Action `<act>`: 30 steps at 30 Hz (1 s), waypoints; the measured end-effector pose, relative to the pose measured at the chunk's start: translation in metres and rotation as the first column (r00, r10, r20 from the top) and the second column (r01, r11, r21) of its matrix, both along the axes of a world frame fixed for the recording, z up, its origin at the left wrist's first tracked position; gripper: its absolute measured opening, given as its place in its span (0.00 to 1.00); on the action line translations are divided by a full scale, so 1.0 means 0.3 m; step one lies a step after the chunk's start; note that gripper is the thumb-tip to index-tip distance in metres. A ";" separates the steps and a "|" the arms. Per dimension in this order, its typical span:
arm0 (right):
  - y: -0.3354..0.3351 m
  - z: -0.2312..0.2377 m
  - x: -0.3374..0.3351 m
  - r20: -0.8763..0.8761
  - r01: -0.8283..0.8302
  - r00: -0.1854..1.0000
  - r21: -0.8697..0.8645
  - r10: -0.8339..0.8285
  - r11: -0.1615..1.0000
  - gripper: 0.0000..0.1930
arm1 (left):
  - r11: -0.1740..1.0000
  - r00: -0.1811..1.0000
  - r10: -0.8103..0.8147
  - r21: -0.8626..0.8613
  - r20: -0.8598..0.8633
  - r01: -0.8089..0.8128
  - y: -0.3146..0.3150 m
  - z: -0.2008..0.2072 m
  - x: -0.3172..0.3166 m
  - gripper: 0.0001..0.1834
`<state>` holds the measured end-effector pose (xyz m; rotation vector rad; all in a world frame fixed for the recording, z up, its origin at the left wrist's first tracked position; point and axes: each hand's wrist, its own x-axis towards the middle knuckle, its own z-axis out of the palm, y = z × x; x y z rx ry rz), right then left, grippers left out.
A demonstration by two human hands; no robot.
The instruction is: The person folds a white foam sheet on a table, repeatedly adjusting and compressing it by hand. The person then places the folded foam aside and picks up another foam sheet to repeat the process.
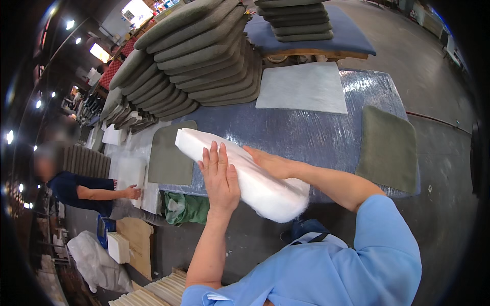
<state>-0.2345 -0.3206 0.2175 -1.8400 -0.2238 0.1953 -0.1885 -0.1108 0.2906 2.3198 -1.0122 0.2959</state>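
A thick white cushion pad (255, 181), wrapped in fluffy batting, is between my two hands at the near edge of the blue table. My left hand (221, 178) presses on its left near side, fingers stretched along the surface. On the other side my right hand (270, 163) lies against the pad, the thumb side hidden from me. The pad is tilted, its squared end pointing to the far left and its rounded end toward me. To its left lies a flat grey-green cushion cover (171, 155); another grey-green cover (388, 148) lies at the table's right end.
Tall stacks of grey-green cushions (214, 56) stand on the plastic-covered table (301, 135), beside a white sheet (303, 89). Behind is another table (352, 38) with a cushion stack. A co-worker (69, 191) stands at left. Stacked white pads (158, 293) and a green bag (186, 209) are nearby.
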 end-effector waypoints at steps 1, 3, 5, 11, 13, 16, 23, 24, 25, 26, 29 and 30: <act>-0.001 0.050 -0.024 0.015 -0.007 1.000 0.058 0.007 0.998 0.43 | 1.000 1.000 0.029 0.004 0.007 -0.029 0.025 -0.001 0.002 0.30; 0.003 0.141 -0.103 0.104 -0.046 0.994 0.115 0.034 0.992 0.42 | 0.999 0.999 0.050 0.005 0.008 -0.050 0.037 -0.011 -0.009 0.30; 0.045 0.199 -0.161 0.286 -0.128 0.954 0.112 0.091 0.985 0.42 | 0.999 0.998 0.053 0.005 0.029 -0.054 0.036 -0.009 -0.006 0.30; 0.000 -0.050 -0.032 0.058 -0.030 0.998 -0.131 0.037 0.991 0.40 | 0.998 0.999 0.025 0.054 0.038 -0.027 0.012 -0.005 0.010 0.31; -0.066 -0.109 -0.009 0.017 0.027 1.000 -0.007 -0.026 1.000 0.37 | 0.997 0.997 0.042 -0.064 0.064 -0.038 -0.013 -0.007 0.012 0.32; -0.130 -0.032 -0.015 0.064 -0.093 0.994 0.080 0.088 0.992 0.34 | 0.825 0.961 0.261 -0.494 -0.096 -0.274 0.025 -0.104 -0.045 0.33; -0.153 -0.268 -0.092 0.226 -0.159 0.960 -0.045 0.166 0.986 0.33 | 0.289 0.427 -0.322 -0.518 -0.845 -0.805 -0.145 -0.590 -0.503 0.35; -0.140 -0.254 -0.079 0.239 -0.174 0.952 -0.097 0.193 0.980 0.33 | 0.314 0.457 -0.362 -0.568 -0.813 -0.761 -0.173 -0.616 -0.508 0.35; -0.129 -0.245 -0.065 0.249 -0.185 0.944 -0.148 0.217 0.972 0.33 | 0.345 0.517 -0.394 -0.643 -0.760 -0.684 -0.207 -0.610 -0.506 0.36; -0.117 -0.230 -0.054 0.234 -0.193 0.948 -0.116 0.216 0.974 0.34 | 0.250 0.482 -0.415 -0.606 -0.772 -0.755 -0.234 -0.591 -0.500 0.35; -0.079 -0.129 0.049 0.241 -0.193 0.949 -0.059 0.202 0.979 0.34 | 0.063 0.476 -0.380 -0.536 -0.793 -0.842 -0.295 -0.432 -0.377 0.32; -0.073 -0.092 0.096 0.251 -0.189 0.947 -0.067 0.200 0.980 0.33 | 0.129 0.523 -0.423 -0.621 -0.740 -0.773 -0.290 -0.354 -0.336 0.32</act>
